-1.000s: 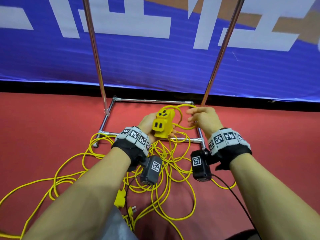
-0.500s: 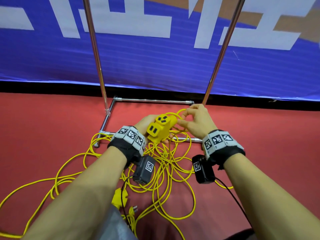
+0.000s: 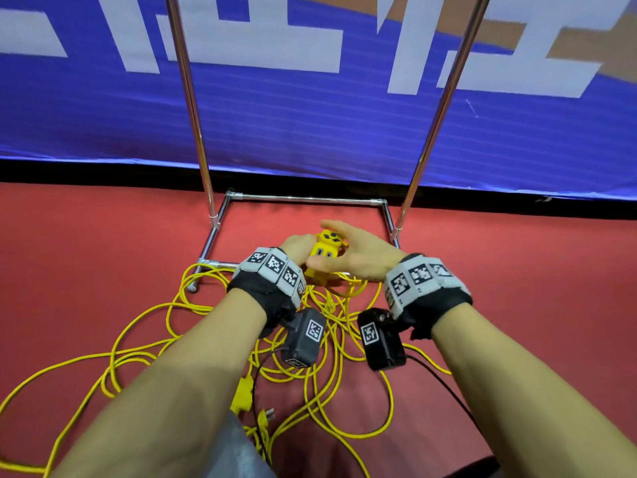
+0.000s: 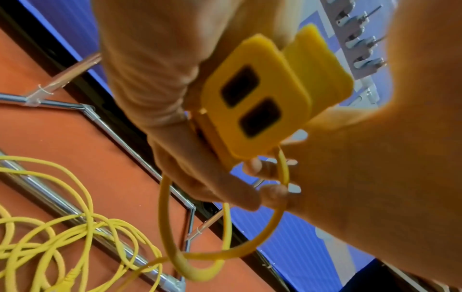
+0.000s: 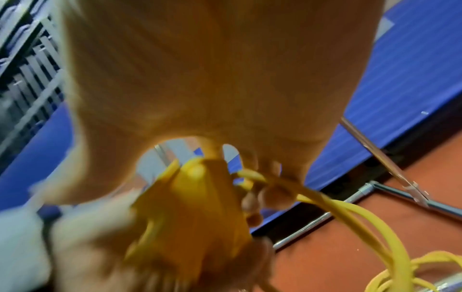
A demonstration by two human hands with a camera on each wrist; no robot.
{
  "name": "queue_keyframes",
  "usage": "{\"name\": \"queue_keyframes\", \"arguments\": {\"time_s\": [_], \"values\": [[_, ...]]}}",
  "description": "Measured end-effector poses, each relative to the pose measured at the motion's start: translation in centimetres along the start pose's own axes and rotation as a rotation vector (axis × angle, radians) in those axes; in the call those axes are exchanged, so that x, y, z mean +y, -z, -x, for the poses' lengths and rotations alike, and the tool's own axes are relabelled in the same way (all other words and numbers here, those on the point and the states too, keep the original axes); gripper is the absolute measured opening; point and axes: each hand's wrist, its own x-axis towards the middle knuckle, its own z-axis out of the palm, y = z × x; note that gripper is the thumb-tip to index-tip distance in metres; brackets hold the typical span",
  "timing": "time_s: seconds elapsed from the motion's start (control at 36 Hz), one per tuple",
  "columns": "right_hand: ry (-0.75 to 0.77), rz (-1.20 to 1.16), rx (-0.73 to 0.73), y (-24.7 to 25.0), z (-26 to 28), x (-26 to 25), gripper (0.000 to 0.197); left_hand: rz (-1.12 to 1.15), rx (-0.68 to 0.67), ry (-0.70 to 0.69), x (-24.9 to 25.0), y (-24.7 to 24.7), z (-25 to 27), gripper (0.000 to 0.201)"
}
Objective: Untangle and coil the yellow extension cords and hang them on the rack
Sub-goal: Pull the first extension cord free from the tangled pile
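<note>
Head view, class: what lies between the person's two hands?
The yellow socket block sits between the left hand and right hand, both touching it; the head view shows this.

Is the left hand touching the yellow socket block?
Touching. The left wrist view shows the left hand with fingers wrapped around the yellow socket block, no gap between them.

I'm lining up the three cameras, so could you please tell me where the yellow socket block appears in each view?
Head: the socket block sits just above centre, between the left hand and the right hand.
Left wrist: centre, large, two dark sockets facing the camera.
Right wrist: lower centre, blurred, below the palm.
Shared landmark: the rack's chrome base bar on the red floor.
</note>
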Motion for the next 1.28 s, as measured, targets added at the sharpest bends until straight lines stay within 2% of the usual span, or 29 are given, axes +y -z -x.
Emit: {"name": "queue_keyframes", "arguments": {"time_s": [0.08, 0.17, 0.19, 0.25, 0.31, 0.39, 0.44, 0.53, 0.56, 0.67, 0.72, 0.81, 0.94, 1.08, 1.19, 1.28], "values": [[-0.016, 0.034, 0.156, 0.0, -0.4, 0.0, 0.077, 0.12, -0.025, 0.017, 0.5, -0.6, 0.6, 0.019], [-0.059, -0.225, 0.187, 0.9, -0.2, 0.6, 0.068, 0.267, -0.071, 0.001, 1.0, -0.7, 1.2, 0.01], [-0.07, -0.304, 0.188, 1.2, -0.2, 0.9, 0.065, 0.231, -0.088, -0.029, 1.0, -0.8, 1.3, 0.011], [-0.079, -0.366, 0.194, 1.4, -0.2, 1.6, 0.058, 0.006, -0.075, -0.18, 1.1, -0.6, 1.5, 0.014], [-0.085, -0.298, 0.241, 1.5, -0.2, 2.2, 0.058, -0.256, -0.006, -0.388, 0.9, -0.7, 1.2, 0.019], [-0.124, -0.066, 0.361, 1.6, 0.1, 2.3, 0.064, -0.414, 0.071, -0.502, 0.9, -1.1, 1.1, 0.028], [-0.11, 0.024, 0.431, 1.5, 0.3, 2.2, 0.072, -0.359, 0.042, -0.53, 1.3, -1.6, 1.3, 0.03], [-0.093, 0.129, 0.424, 1.5, 0.4, 1.9, 0.104, -0.187, -0.043, -0.526, 1.6, -2.0, 1.6, 0.029], [-0.108, 0.168, 0.411, 1.5, 0.4, 2.0, 0.108, -0.164, -0.044, -0.529, 1.6, -2.0, 1.6, 0.027], [-0.194, 0.26, 0.322, 1.5, 0.2, 2.3, 0.108, -0.112, -0.061, -0.537, 1.6, -1.9, 1.6, 0.029], [-0.206, 0.249, 0.297, 1.6, 0.3, 1.9, 0.106, -0.021, -0.097, -0.494, 1.8, -1.9, 1.6, 0.03], [-0.184, 0.198, 0.367, 1.7, 0.5, 1.2, 0.088, 0.099, -0.15, -0.392, 2.0, -2.0, 1.7, 0.03], [-0.278, 0.051, 0.612, 2.3, 0.1, 2.3, 0.006, 0.147, -0.251, -0.38, 2.3, -1.7, 2.5, 0.029], [-0.242, -0.207, 0.711, 3.1, -0.2, 3.1, 0.023, 0.168, -0.305, -0.367, 2.1, -1.4, 2.9, 0.027], [-0.136, -0.397, 0.781, 2.9, -0.7, 3.0, 0.027, 0.168, -0.241, -0.465, 2.0, -2.5, 2.5, 0.027], [-0.128, -0.421, 0.781, 3.1, -0.9, 3.1, 0.021, 0.236, -0.214, -0.507, 2.5, -2.8, 2.1, 0.028]]}}
